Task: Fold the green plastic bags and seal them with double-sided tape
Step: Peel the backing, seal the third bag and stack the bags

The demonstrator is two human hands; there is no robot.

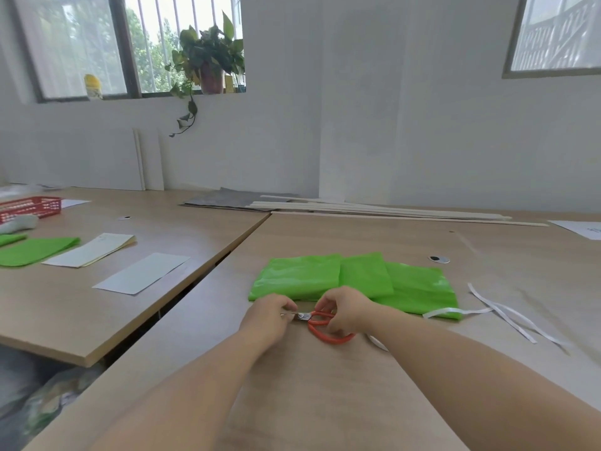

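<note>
A folded green plastic bag [354,281] lies flat on the wooden table [325,385], just beyond both hands. My right hand [344,307] grips the orange handles of a pair of scissors [322,327], whose short metal blades point left. My left hand [268,315] is pinched at the blade tips; what it holds there is too small to tell. A white tape strip [455,312] lies across the bag's near right corner.
Loose white backing strips [510,317] lie right of the bag. On the left table are more green bags [35,252], paper sheets [143,273] and a red basket [32,208]. Long wooden slats [374,208] lie along the far edge. A gap separates the tables.
</note>
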